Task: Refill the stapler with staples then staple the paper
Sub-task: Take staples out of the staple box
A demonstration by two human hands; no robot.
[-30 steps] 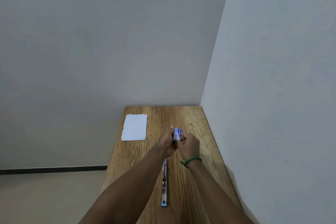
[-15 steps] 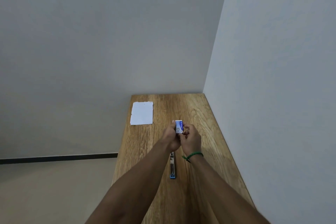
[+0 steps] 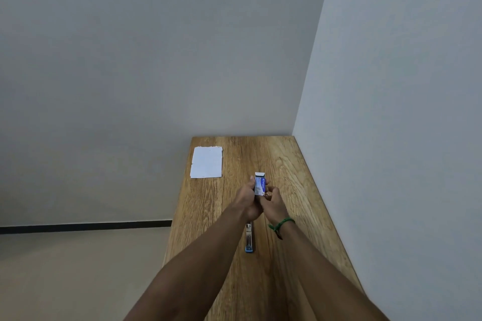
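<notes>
A small blue and white staple box is held upright above the middle of the wooden table, its top flap open. My left hand grips its left side. My right hand, with a green band on the wrist, touches its lower right side. The stapler lies opened out flat on the table just below my hands, blue end toward me, its far part hidden by my hands. A white sheet of paper lies flat at the far left corner of the table.
The table stands in a corner, with grey walls along its far and right edges. Its left edge drops to a beige floor with a dark baseboard.
The box's top flap now stands open. My hands have stayed together over the stapler while the view shifted slightly.
</notes>
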